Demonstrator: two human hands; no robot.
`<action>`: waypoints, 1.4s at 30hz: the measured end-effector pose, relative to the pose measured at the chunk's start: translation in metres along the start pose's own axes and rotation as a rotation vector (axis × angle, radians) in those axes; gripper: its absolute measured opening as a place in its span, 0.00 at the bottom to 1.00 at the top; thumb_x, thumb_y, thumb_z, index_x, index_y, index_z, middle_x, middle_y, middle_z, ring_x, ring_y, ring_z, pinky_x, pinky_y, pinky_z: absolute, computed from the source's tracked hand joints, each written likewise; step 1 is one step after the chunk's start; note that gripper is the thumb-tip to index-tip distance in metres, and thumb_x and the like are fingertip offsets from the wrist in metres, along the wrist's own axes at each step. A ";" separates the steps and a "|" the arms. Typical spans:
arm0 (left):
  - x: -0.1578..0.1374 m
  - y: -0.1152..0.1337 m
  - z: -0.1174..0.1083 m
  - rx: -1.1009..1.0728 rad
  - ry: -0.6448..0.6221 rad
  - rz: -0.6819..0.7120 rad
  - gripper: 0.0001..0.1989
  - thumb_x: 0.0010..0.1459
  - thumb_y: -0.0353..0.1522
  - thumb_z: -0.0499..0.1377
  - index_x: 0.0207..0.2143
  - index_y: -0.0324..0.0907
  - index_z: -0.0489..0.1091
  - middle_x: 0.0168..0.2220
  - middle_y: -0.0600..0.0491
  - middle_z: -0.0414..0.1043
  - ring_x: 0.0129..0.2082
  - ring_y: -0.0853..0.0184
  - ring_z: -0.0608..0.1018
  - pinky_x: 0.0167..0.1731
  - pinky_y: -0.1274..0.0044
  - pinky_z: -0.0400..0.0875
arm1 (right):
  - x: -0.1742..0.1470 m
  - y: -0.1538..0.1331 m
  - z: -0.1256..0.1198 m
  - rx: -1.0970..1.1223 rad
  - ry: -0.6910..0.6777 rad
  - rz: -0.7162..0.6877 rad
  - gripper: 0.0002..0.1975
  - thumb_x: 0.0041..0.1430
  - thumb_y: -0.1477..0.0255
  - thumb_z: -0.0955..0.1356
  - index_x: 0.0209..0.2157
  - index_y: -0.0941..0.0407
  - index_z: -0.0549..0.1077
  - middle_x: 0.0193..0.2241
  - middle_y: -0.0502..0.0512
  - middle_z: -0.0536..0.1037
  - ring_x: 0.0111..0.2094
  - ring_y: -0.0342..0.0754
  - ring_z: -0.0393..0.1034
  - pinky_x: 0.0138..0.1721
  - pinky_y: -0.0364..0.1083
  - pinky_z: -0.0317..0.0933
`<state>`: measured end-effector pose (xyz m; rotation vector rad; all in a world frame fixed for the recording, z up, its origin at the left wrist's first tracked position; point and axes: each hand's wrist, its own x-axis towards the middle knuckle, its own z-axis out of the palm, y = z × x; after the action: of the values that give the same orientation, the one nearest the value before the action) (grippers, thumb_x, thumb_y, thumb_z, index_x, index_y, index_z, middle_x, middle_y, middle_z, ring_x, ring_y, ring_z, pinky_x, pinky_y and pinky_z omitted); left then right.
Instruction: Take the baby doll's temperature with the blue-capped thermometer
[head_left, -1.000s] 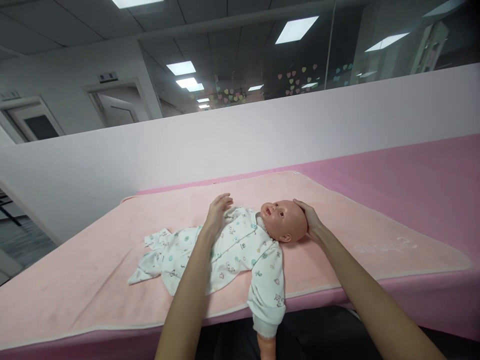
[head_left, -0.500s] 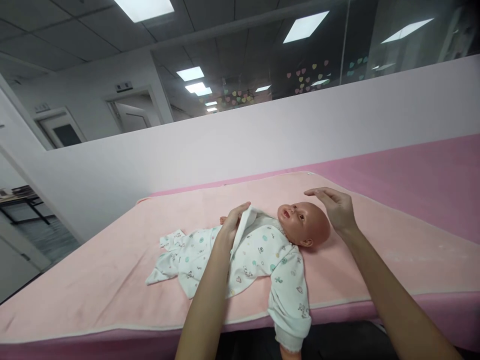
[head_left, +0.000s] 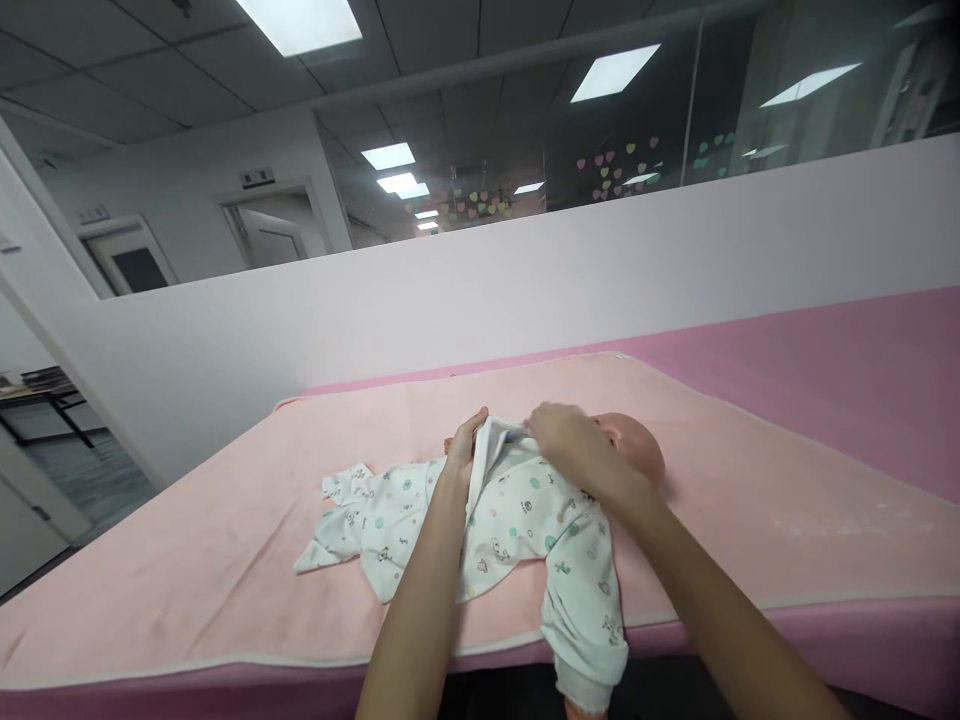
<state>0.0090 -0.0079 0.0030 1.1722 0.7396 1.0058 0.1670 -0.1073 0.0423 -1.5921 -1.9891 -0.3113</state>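
A baby doll (head_left: 643, 452) lies on its back on a pink blanket, its head to the right and partly hidden behind my right hand. It wears a white baby shirt (head_left: 525, 515) with small printed figures and matching trousers (head_left: 394, 500). My left hand (head_left: 463, 448) grips the front edge of the shirt and holds it lifted from the chest. At the collar, over the doll's chin and neck, is my right hand (head_left: 570, 440), its fingers smeared by motion, so their grip cannot be made out. One sleeve (head_left: 585, 590) hangs toward the near edge.
The pink blanket (head_left: 187, 540) covers a padded pink surface (head_left: 862, 370) that runs up to a low white wall (head_left: 525, 285). Above the wall is glass with heart stickers. A dark table (head_left: 45, 400) stands far off at the left.
My right hand has moved left and down from beside the doll's head to the shirt collar. My left hand stays on the shirt edge. The view has tilted slightly.
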 end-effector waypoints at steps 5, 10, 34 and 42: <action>-0.010 -0.002 0.020 0.389 -0.117 0.185 0.15 0.39 0.34 0.66 0.32 0.39 0.74 0.29 0.52 0.72 0.30 0.68 0.72 0.34 0.77 0.64 | -0.029 0.010 -0.057 0.661 0.649 0.307 0.20 0.64 0.64 0.49 0.25 0.55 0.61 0.23 0.51 0.68 0.27 0.44 0.66 0.32 0.46 0.60; -0.017 0.002 0.031 0.589 -0.390 0.150 0.13 0.42 0.35 0.65 0.31 0.38 0.75 0.31 0.51 0.73 0.31 0.68 0.71 0.32 0.78 0.62 | -0.039 -0.005 -0.082 1.095 0.549 0.244 0.19 0.59 0.56 0.59 0.21 0.55 0.58 0.18 0.46 0.61 0.22 0.42 0.63 0.28 0.44 0.60; -0.021 0.005 0.027 0.413 -0.325 0.041 0.18 0.42 0.37 0.66 0.36 0.38 0.75 0.31 0.48 0.74 0.29 0.70 0.72 0.31 0.78 0.65 | -0.163 0.115 0.008 0.093 -0.044 0.563 0.24 0.55 0.55 0.55 0.16 0.54 0.66 0.18 0.54 0.71 0.24 0.51 0.67 0.27 0.47 0.56; -0.022 0.002 0.031 0.518 -0.355 0.100 0.17 0.40 0.37 0.66 0.33 0.38 0.76 0.29 0.49 0.74 0.28 0.69 0.72 0.28 0.79 0.62 | -0.114 0.052 0.004 -0.043 0.300 0.484 0.18 0.57 0.60 0.58 0.26 0.55 0.70 0.25 0.55 0.73 0.24 0.47 0.66 0.24 0.44 0.51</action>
<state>0.0268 -0.0399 0.0120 1.7976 0.6770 0.6704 0.2298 -0.1850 -0.0338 -1.8673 -1.3335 -0.3744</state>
